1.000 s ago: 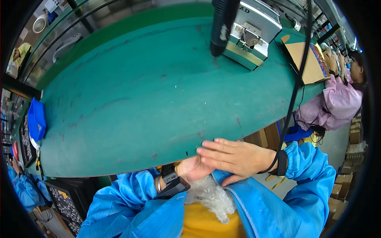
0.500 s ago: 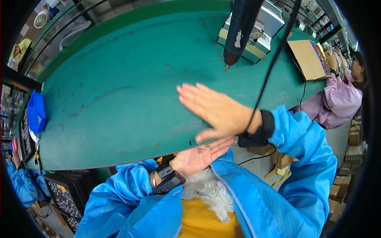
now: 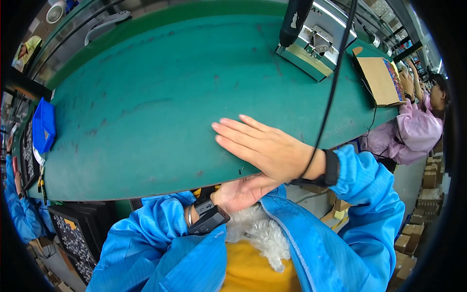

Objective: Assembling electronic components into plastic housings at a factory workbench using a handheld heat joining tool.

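My right hand [image 3: 265, 151] lies flat and palm down across the front edge of the green work table [image 3: 146, 131], its fingers stretched out and close together. Under its heel is my left hand [image 3: 233, 195], palm up just below the table edge. The left palm is flat, and its fingers are mostly hidden behind the right hand. Small thin metal pieces lay on that palm in the earlier picture; now they are covered. A small dark piece [image 3: 241, 171] sits on the table near the edge, beside the right hand.
A power screwdriver [image 3: 295, 22] hangs at the top, before a silver metal case [image 3: 321, 44]. A black cable [image 3: 335, 82] passes over my right wrist. At right stand an open cardboard box [image 3: 380, 80] and a person in pink [image 3: 411, 129]; a blue bin [image 3: 44, 126] is at left.
My right hand has come down and toward me, and now covers much of the left palm. The hanging screwdriver has shifted up in the view, its tip no longer visible against the table.
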{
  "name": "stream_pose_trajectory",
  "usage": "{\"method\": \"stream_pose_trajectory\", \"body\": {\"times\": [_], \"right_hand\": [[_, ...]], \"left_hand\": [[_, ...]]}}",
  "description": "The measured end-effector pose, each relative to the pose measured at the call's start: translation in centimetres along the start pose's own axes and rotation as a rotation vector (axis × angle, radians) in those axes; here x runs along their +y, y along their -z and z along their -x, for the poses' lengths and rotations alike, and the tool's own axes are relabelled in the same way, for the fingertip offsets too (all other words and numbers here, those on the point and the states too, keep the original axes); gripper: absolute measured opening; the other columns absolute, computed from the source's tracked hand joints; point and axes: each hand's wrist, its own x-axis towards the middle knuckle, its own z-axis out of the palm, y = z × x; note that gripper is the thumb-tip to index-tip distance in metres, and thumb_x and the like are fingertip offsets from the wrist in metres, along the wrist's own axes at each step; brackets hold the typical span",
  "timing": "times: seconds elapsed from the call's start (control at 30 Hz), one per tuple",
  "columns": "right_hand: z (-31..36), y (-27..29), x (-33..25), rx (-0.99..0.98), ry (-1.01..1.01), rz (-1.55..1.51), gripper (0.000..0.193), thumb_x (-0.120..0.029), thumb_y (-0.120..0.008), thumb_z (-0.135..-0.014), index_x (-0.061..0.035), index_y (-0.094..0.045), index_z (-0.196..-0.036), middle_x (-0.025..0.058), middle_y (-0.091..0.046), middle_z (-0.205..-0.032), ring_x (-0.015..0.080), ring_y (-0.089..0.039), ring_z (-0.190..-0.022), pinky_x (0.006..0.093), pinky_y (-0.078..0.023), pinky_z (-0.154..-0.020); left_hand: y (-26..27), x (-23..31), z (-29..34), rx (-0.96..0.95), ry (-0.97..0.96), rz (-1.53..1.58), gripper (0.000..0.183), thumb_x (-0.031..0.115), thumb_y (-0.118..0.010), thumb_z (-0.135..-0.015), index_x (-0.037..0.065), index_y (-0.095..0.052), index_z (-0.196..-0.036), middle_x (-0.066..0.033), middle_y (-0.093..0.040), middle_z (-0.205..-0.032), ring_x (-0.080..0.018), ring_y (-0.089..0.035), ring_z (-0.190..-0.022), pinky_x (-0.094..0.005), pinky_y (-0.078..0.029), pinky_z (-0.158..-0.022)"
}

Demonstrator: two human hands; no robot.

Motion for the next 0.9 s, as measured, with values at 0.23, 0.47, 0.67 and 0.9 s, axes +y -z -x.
{"method": "stream_pose_trajectory", "body": {"times": [0.23,0.47,0.67,0.9], "right_hand": [[3.2,-0.5,-2.5,-0.132,0.065,-0.095,0.085,-0.047,-0.058,-0.069,0.0092,-0.03,-0.126,0.023,-0.027,-0.136,0.0331,-0.027,-0.127,0.0411,-0.022,-0.105],[7.0,1.4,-2.0,0.081,-0.015,-0.04,0.044,-0.029,-0.062,-0.076,-0.0032,-0.053,-0.111,0.015,-0.052,-0.116,0.0294,-0.05,-0.109,0.0403,-0.038,-0.095],[4.2,4.3,5.6,1.279,-0.293,-0.053,0.06,-0.013,-0.074,-0.066,0.0003,-0.041,-0.114,0.0139,-0.044,-0.115,0.0233,-0.048,-0.103,0.0319,-0.038,-0.088],[-0.2,6.9,8.1,0.9,-0.327,-0.868,0.026,-0.016,-0.066,-0.076,-0.0029,-0.049,-0.09,0.0018,-0.056,-0.071,0.0076,-0.053,-0.058,0.0225,-0.042,-0.052]], "left_hand": [[3.6,-0.3,0.8,-0.103,-0.026,0.197,0.053,0.038,-0.035,-0.092,-0.001,-0.032,-0.128,-0.0187,-0.038,-0.13,-0.0271,-0.04,-0.12,-0.0393,-0.034,-0.101],[0.2,-0.4,0.5,0.222,-0.012,-0.208,0.043,0.036,-0.04,-0.092,0.0,-0.047,-0.113,-0.0139,-0.052,-0.114,-0.0211,-0.051,-0.107,-0.0321,-0.044,-0.088],[-2.1,1.0,2.8,0.37,0.386,-0.546,0.042,0.038,-0.033,-0.094,0.006,-0.043,-0.069,0.0023,-0.033,-0.058,-0.0064,-0.027,-0.045,-0.0197,-0.023,-0.04],[-14.2,5.2,4.0,0.44,0.067,-0.728,0.043,0.043,-0.037,-0.092,0.015,-0.035,-0.06,0.0054,-0.026,-0.053,-0.0054,-0.021,-0.041,-0.0194,-0.018,-0.036]]}}
